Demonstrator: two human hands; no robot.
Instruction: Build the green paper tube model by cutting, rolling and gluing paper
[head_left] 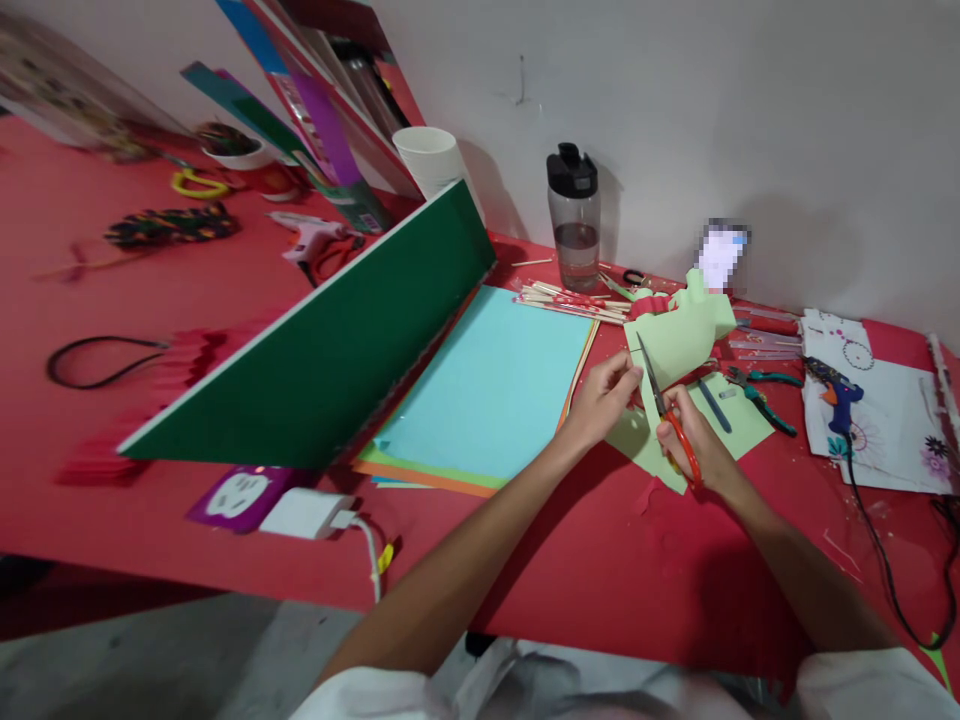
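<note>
My right hand (688,428) is closed round the orange handles of a pair of scissors (681,445). Their blades point up and to the left, across a light green sheet of paper (669,345). At the left edge of that sheet my left hand (609,392) pinches a strip of the paper. The upper part of the sheet curls upward. Another light green sheet (739,415) lies flat on the table under my hands, with a dark pen-like stick (714,406) on it.
A folder with a green side (322,350) stands open beside stacked light blue paper (495,380). Behind are wooden sticks (566,298), a water bottle (575,215) and a white cup (429,160). To the right lie pliers (761,398) and a corded blue glue gun (838,395).
</note>
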